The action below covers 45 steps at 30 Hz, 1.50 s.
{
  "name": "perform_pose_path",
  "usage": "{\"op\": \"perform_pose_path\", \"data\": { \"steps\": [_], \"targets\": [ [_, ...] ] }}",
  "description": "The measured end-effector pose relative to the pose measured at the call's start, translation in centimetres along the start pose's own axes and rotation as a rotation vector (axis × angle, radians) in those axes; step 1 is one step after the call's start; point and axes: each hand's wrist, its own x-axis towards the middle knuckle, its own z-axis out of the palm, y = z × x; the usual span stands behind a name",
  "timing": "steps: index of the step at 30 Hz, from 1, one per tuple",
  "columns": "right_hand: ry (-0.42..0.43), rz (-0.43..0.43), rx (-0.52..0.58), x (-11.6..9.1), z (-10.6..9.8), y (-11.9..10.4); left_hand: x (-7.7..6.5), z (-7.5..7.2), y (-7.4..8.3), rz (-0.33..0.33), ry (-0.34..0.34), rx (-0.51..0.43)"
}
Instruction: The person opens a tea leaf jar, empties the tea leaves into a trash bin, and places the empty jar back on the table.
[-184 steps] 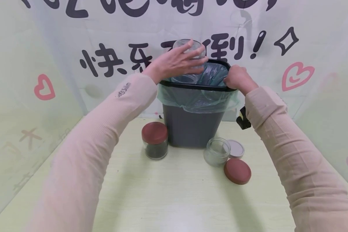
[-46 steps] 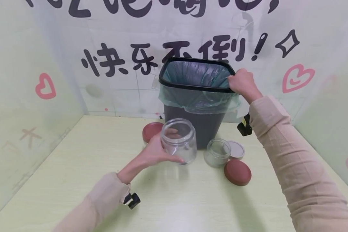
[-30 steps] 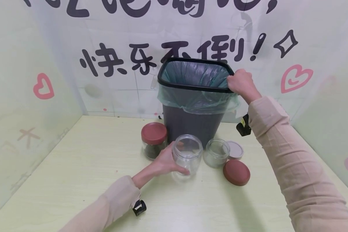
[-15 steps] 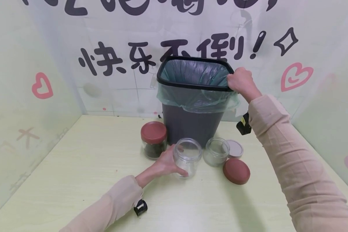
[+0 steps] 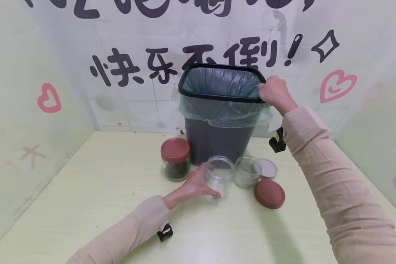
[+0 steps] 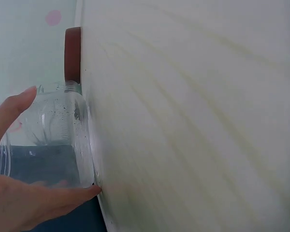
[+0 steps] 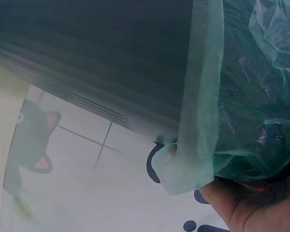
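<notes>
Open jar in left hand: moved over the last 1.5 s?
Yes: the held jar has moved down and right against the bin, nearer the other open jar.

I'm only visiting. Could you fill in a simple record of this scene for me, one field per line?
Left grip: person's left hand, around a lidless clear jar
Right grip: person's right hand, holding the bin at its rim
Liner: green, folded over the bin's outside
Closed jar: red top, dark contents, left of the held one
Second open jar: right of the held one
Loose lids: red lid and pale lid, on the table
</notes>
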Motion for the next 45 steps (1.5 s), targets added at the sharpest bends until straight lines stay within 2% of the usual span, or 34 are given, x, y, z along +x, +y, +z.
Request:
{"op": "perform_pose_path", "data": {
  "steps": [9, 13, 17, 22, 35, 45],
  "targets": [
    [-0.006, 0.007, -0.005, 0.1, 0.1, -0.1, 0.5, 0.6, 0.4, 0.018, 0.029, -0.014],
    [-0.004, 0.02, 0.006, 0.1, 0.1, -0.1, 0.8, 1.1, 0.7, -0.018, 0.041, -0.016],
    [-0.006, 0.024, 0.01, 0.1, 0.1, -0.1, 1.1, 1.5, 1.0, -0.084, 0.054, -0.021],
    [-0.002, 0.025, 0.015, 0.1, 0.1, 0.0, 1.6, 1.8, 1.3, -0.141, 0.039, -0.02],
    [0.011, 0.011, 0.014, -0.1, 0.1, 0.1, 2.7, 3.2, 2.1, -0.161, 0.007, -0.029],
    [0.003, 0.022, 0.026, -0.1, 0.1, 0.0, 2.9, 3.8, 2.9, -0.117, 0.015, -0.001]
  ]
}}
